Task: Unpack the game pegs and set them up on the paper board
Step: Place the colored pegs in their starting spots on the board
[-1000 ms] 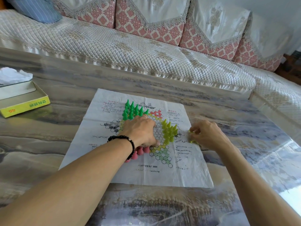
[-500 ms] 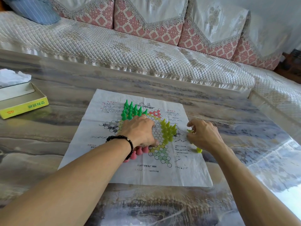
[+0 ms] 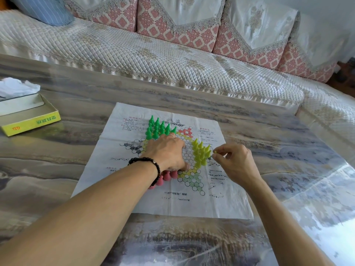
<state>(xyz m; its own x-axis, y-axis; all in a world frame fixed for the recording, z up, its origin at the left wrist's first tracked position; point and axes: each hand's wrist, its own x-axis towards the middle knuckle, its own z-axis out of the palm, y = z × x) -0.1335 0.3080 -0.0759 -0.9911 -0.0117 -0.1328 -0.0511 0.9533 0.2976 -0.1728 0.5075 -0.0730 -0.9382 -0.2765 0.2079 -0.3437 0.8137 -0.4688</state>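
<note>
A yellow box and perhaps crumpled tissue sit on the marble table; quilted sofa behind.

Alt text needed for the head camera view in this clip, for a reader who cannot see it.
A person's right hand pinches a yellow-green peg beside a standing cluster of yellow-green pegs on a paper board, while the left hand rests on the board's middle. Green pegs stand behind it, pink pegs under its wrist.

Pink pegs, perhaps several, mostly under left wrist.

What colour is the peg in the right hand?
Yellow-green, seen in the head view: the peg pinched by the right hand.
</note>
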